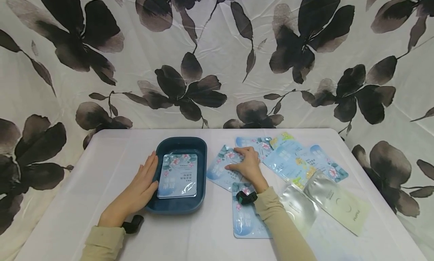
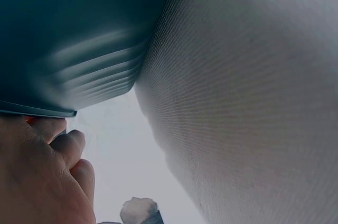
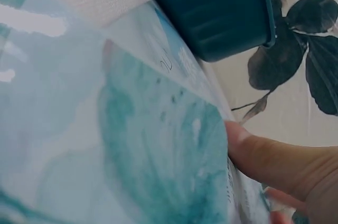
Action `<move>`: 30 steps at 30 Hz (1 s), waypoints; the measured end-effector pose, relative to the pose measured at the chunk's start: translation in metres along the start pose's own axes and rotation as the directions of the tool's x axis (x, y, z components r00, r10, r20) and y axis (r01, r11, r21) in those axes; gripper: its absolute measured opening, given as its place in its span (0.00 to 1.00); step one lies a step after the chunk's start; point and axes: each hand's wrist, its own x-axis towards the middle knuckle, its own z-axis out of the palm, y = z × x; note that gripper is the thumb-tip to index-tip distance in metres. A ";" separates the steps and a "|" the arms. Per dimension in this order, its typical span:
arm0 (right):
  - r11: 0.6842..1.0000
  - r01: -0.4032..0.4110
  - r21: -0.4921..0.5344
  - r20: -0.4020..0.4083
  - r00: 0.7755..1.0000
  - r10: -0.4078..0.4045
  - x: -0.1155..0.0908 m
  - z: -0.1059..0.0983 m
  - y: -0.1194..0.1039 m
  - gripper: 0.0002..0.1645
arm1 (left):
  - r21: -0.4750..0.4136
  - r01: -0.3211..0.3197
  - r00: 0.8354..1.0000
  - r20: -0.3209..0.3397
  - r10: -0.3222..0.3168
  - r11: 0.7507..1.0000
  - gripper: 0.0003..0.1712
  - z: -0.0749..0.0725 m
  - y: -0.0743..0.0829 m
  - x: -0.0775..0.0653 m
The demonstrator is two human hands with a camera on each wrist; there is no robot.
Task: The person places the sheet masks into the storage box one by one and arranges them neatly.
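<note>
My left hand (image 1: 141,187) rests with straight fingers along the left side of a dark blue plastic tray (image 1: 201,170). In the left wrist view the fingers (image 2: 71,147) are by the tray's rim. A flat, shiny blue floral sachet (image 1: 179,176) lies inside the tray. To the right of the tray, my right hand (image 1: 249,165) is over another blue floral sachet (image 1: 220,170), thumb and forefinger spread apart on or just above it. A third such sachet (image 1: 249,223) lies beneath the right wrist. The right wrist view shows the thumb (image 3: 253,150) beside a sachet edge.
Several overlapping blue sachets (image 1: 285,159) lie at the back right, some with yellow-green print. Nearer are a silver sachet (image 1: 300,206) and a silver-and-pale-green one (image 1: 339,204). A white cloth (image 1: 210,234) covers the table; a floral curtain (image 1: 237,57) hangs behind.
</note>
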 end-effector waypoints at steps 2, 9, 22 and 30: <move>0.998 0.016 0.063 -0.034 0.999 -0.014 0.000 0.001 0.002 0.42 | -0.005 -0.002 1.000 -0.002 0.002 1.000 0.41 0.000 0.001 0.000; 0.978 0.064 0.197 -0.115 0.992 -0.042 0.000 0.002 0.006 0.35 | -0.008 -0.002 1.000 -0.001 0.002 1.000 0.41 -0.001 0.002 0.000; 0.920 0.037 0.390 -0.160 0.987 0.028 0.002 0.004 0.009 0.15 | -0.026 0.001 1.000 -0.007 -0.001 1.000 0.41 -0.001 0.000 -0.002; 0.831 0.012 0.556 -0.127 0.989 0.070 0.000 0.001 0.008 0.13 | -0.026 0.016 1.000 0.005 -0.016 1.000 0.41 -0.002 0.001 0.000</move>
